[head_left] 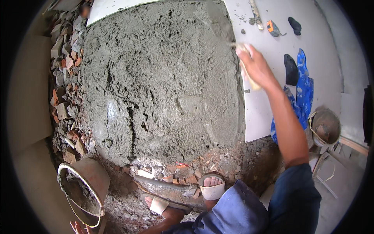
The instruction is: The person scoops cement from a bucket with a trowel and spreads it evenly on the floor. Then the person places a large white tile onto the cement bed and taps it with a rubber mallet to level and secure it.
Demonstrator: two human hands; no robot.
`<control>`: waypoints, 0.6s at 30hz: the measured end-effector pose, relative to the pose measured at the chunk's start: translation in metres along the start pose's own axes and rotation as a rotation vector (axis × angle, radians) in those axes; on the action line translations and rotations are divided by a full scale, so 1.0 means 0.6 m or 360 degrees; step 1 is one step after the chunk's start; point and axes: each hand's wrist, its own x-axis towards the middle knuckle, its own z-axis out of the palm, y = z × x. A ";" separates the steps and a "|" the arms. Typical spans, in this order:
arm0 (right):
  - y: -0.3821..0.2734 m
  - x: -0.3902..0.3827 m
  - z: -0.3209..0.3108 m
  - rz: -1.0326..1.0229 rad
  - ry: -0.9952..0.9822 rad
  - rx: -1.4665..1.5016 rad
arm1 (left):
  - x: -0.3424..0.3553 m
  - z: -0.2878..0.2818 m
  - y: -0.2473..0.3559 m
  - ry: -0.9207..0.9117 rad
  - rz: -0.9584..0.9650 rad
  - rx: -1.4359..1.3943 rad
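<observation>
My right hand (253, 64) grips a trowel by its pale handle (252, 81), with the blade (217, 25) on the wet grey mortar bed (159, 70) at its upper right edge, beside a large white tile (255, 121). My left hand (80, 228) is mostly cut off at the lower left edge, its visible fingers apart near a bucket (95, 179) that lies tilted with wet mortar in it.
Broken brick and rubble (62, 105) line the left. Right are a tape measure (272, 28), straight bar (256, 13), black pads (290, 70), blue plastic (304, 89) and second bucket (325, 124). My sandaled feet (212, 187) stand at the bed's near edge. Another tile (105, 7) lies beyond.
</observation>
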 end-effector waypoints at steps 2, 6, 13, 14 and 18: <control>-0.003 -0.031 0.016 0.0216 0.0055 0.0306 | 0.008 0.006 -0.004 -0.0065 0.0067 -0.0049; -0.027 0.016 0.066 0.0429 0.0101 0.0649 | 0.026 0.012 -0.016 -0.0124 0.0113 -0.0107; -0.146 0.146 0.191 0.0419 0.0073 0.0281 | 0.036 0.006 -0.027 -0.0280 0.0367 -0.0271; -0.169 0.153 0.207 -0.0027 -0.0019 -0.0643 | 0.034 0.005 -0.028 -0.0270 0.0341 -0.0335; -0.237 0.135 0.282 0.0164 -0.0148 -0.0146 | 0.026 0.001 -0.025 -0.0258 0.0317 -0.0424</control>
